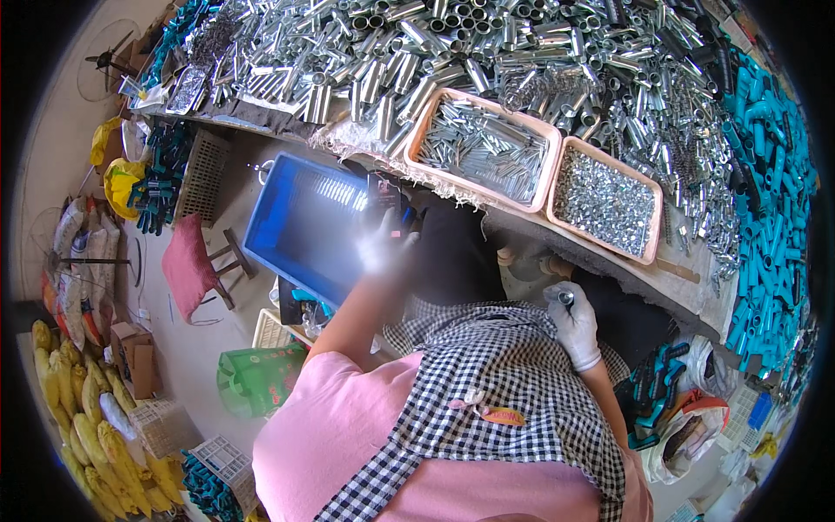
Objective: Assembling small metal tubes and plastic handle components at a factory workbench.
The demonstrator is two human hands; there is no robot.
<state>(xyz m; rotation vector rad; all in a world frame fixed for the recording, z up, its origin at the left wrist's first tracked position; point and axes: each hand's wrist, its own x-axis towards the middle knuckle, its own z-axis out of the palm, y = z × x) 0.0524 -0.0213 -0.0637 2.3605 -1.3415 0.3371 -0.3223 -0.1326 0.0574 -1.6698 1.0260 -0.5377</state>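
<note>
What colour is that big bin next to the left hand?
The bin is blue; it shows best in the head view.

Left hand (383,248): white-gloved, motion-blurred, fingers spread.
Left forearm (355,313): bare, stretched forward, angled slightly inward.
Right hand (574,329): white-gloved, fingers curled in a grip.
Right forearm (604,400): bare, pointing forward, angled inward.

Pink top (344,426), checked apron (500,365) (black-white), white gloves (576,333), dark trousers (450,259).

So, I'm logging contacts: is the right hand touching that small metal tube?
Touching. The head view shows the white-gloved right hand closed on the metal tube, whose round end shows with no gap beside it.
</note>
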